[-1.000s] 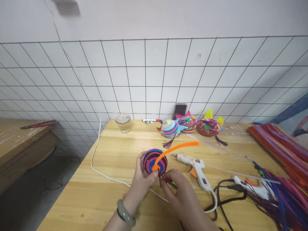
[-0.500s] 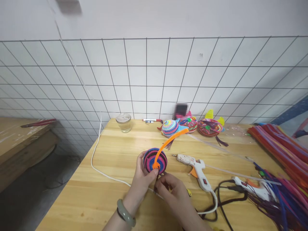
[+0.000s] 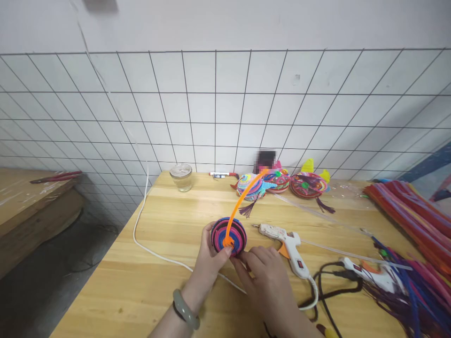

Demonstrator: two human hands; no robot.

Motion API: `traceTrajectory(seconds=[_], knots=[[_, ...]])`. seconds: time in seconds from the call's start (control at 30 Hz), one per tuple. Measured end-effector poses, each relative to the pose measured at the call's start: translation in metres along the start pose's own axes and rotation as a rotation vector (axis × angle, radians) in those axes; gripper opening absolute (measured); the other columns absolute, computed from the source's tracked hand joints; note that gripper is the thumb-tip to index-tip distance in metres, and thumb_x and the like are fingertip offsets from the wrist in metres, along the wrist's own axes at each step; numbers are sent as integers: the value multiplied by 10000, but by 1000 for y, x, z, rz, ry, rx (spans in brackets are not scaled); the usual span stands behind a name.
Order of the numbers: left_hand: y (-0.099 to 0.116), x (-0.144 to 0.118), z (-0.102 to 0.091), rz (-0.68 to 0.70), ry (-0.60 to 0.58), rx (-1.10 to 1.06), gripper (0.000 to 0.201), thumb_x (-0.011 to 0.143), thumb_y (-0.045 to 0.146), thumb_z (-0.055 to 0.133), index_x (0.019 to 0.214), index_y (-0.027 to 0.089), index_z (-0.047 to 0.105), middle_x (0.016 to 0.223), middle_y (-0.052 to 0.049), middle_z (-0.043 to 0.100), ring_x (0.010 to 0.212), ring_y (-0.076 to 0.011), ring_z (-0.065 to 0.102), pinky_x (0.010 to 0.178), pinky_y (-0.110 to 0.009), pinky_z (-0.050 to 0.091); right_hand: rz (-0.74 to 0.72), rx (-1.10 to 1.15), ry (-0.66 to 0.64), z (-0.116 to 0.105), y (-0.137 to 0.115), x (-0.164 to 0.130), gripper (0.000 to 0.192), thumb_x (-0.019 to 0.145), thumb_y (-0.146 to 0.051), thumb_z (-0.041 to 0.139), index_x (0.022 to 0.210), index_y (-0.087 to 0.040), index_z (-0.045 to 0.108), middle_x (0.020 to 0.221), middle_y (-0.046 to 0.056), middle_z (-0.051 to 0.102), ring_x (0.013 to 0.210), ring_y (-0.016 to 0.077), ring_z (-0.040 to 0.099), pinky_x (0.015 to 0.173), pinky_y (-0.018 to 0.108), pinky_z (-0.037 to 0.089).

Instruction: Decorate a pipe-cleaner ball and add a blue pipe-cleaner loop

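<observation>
In the head view, the left hand (image 3: 211, 263) holds a coiled chenille-stem round (image 3: 237, 230) above the near half of the wooden table (image 3: 148, 300), left of the nearer glue gun. The thumb presses on its face, at the foot of an orange chenille stem (image 3: 239, 202), and the fingers wrap its left edge. This grip probably steadies the round and pins the stem's base, leaving the free end to arch up and away from both hands.

The right hand (image 3: 269, 277) meets the round's lower right edge, fingers drawn close together; I cannot tell whether they pinch anything, since the hand hides their tips. Working from the opposite side likely keeps it clear of the left thumb.

The nearer hot-glue gun (image 3: 287, 241) lies on its side just beyond the right hand, nozzle pointing left, perhaps for easy reach. A 2nd glue gun (image 3: 380, 277) lies farther right, among loose stems and dark cords.

Against the tiled wall, 3 coiled ornaments (image 3: 308, 185) sit in a row, seemingly out of the working space, with a lidded glass cup (image 3: 181, 178) well to their left. Bundled chenille stems (image 3: 405, 211) lie at the right edge.
</observation>
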State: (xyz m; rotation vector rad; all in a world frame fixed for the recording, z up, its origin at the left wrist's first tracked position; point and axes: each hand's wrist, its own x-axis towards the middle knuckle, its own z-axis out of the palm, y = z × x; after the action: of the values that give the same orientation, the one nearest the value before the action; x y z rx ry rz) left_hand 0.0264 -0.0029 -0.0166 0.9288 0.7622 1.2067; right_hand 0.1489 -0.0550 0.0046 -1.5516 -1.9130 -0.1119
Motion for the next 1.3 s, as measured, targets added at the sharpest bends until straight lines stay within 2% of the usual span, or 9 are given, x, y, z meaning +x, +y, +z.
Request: traceTrajectory(seconds=[0.13,0.23,0.37,0.57,0.8,0.93,1.03,1.13,1.3], knots=[[0,-1,0,-31,-18,42,527,644,256,689,1102,225,431,1080,-67,586,1013,-237,550,876,-374,433,158,179,-168,-5,-12,0,227,818,-183,480,605,-181,556,545,6,558,524,139,484,532,255,302],[-2,-1,-1,-37,-36,56,533,661,253,679,1122,228,413,1095,-68,578,1026,-235,545,885,-369,427,132,241,-246,-10,-19,1,215,803,-162,457,594,-180,504,572,5,544,557,141,485,554,254,313],[-1,-2,-2,-58,-76,47,555,688,250,662,1178,243,402,1144,-56,566,1059,-218,528,923,-343,397,-16,147,-229,-8,-20,2,177,796,-113,414,674,-171,529,679,38,581,647,175,482,621,303,293],[3,-3,0,-201,-180,-134,619,757,245,589,1303,241,298,1255,-82,511,1137,-230,480,970,-374,349,-53,-23,-218,1,-11,-2,195,791,-106,412,670,-167,551,664,53,565,653,192,459,632,333,279],[2,-3,5,-149,-74,42,626,666,267,694,1215,214,399,1165,-98,575,1080,-247,523,950,-395,371,-109,-46,-190,7,-13,-4,171,793,-113,427,782,-164,590,707,59,598,670,209,482,631,348,306],[5,4,-2,-51,13,156,523,676,276,674,1152,199,470,1094,-76,611,1008,-220,564,891,-344,423,-13,110,-299,-7,2,0,189,857,-177,424,725,-189,558,709,32,603,691,187,524,648,316,367],[10,10,-10,-48,57,188,513,671,295,672,1134,192,475,1066,-70,618,981,-216,576,853,-333,448,90,31,-264,-11,25,-7,189,868,-187,414,781,-179,581,716,58,630,674,191,567,624,304,418],[12,14,-16,-47,66,232,518,671,299,670,1133,191,463,1073,-75,606,982,-218,572,847,-342,451,-8,-185,-236,1,44,-25,163,805,-139,483,915,-137,603,805,111,676,741,238,609,665,344,458],[9,15,-16,-57,90,257,522,639,272,686,1106,186,471,1044,-73,609,961,-215,573,853,-346,438,-142,-332,-306,22,57,-50,373,700,20,460,1033,-82,594,898,141,685,778,270,628,645,350,499]])
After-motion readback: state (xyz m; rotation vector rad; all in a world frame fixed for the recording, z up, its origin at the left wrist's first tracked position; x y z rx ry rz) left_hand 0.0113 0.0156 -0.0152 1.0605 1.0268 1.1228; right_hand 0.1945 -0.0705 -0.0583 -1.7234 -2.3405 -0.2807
